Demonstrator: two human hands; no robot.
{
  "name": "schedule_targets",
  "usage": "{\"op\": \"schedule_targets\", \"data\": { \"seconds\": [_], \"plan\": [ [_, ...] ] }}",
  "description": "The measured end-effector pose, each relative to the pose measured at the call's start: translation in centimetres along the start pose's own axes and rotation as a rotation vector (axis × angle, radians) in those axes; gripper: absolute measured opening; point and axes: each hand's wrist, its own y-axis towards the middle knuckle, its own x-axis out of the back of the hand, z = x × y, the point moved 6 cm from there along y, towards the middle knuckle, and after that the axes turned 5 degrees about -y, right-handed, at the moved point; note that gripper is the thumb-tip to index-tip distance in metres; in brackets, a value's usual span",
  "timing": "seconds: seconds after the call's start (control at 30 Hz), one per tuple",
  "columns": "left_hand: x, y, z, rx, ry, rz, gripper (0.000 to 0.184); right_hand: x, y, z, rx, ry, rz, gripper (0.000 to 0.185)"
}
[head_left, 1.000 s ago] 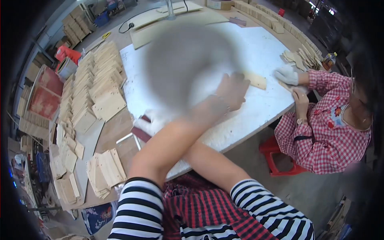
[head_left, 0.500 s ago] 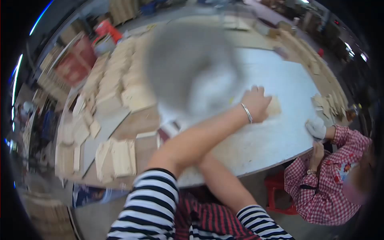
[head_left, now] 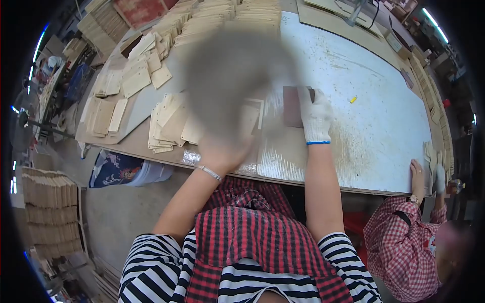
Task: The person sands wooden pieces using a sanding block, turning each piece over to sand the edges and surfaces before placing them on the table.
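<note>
My bare left hand (head_left: 225, 152), with a bracelet at its wrist, is at the table's front edge. A round grey blur hides its fingers. A thin pale wooden piece (head_left: 249, 117) shows just beyond it; whether the hand holds it cannot be made out. My right hand (head_left: 317, 115), in a white glove with a blue cuff, is closed on a dark reddish-brown block (head_left: 291, 106) that rests on the white board (head_left: 364, 146). Left of my left hand lie fanned-out wooden pieces (head_left: 169, 121).
Rows of stacked wooden pieces (head_left: 202, 25) fill the back left. A small yellow object (head_left: 353, 99) lies on the white board. At the right edge sits a person in a checked shirt (head_left: 404, 247), one hand (head_left: 417, 177) on the board's corner.
The view has swung right and down. My arms have uncrossed: my left hand has come back from the right side of the board to the left, and my gloved right hand now shows.
</note>
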Motion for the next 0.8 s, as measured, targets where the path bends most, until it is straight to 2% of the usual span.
{"op": "schedule_targets", "data": {
  "seconds": [0.03, 0.07, 0.1, 0.17, 0.4, 0.7, 0.77, 0.8],
  "plan": [
    [0.5, 0.1, -1.2, -0.067, -0.064, -0.016, 0.056, 0.1, -0.1, 0.2, -0.011, 0.009, -0.002, 0.05],
    [-1.9, 1.3, 0.4, -0.065, -0.081, -0.019, 0.056, 0.2, -0.2, 0.4, -0.023, 0.019, -0.004, 0.05],
    [-5.8, 2.9, 2.2, -0.21, -0.031, -0.187, 0.058, 0.0, -0.3, 0.3, -0.016, 0.006, -0.003, 0.05],
    [-7.2, 2.6, 3.1, -0.352, 0.007, -0.363, 0.061, -0.4, -0.6, -0.2, -0.032, -0.035, -0.019, 0.048],
    [-2.6, -0.4, 3.0, -0.305, -0.158, -0.204, 0.062, -0.6, -1.4, 0.6, -0.028, 0.051, -0.065, 0.045],
    [-3.3, 1.9, 2.8, -0.443, -0.314, -0.31, 0.055, -0.6, -1.3, 1.2, -0.042, -0.074, -0.062, 0.043],
    [-1.8, 0.5, 3.3, -0.493, -0.395, -0.301, 0.053, -0.7, -1.3, 1.2, -0.06, 0.144, -0.04, 0.04],
    [-0.8, -0.6, 3.5, -0.507, -0.385, -0.28, 0.052, -0.7, -1.3, 1.4, -0.065, 0.14, -0.035, 0.04]
  ]
}}
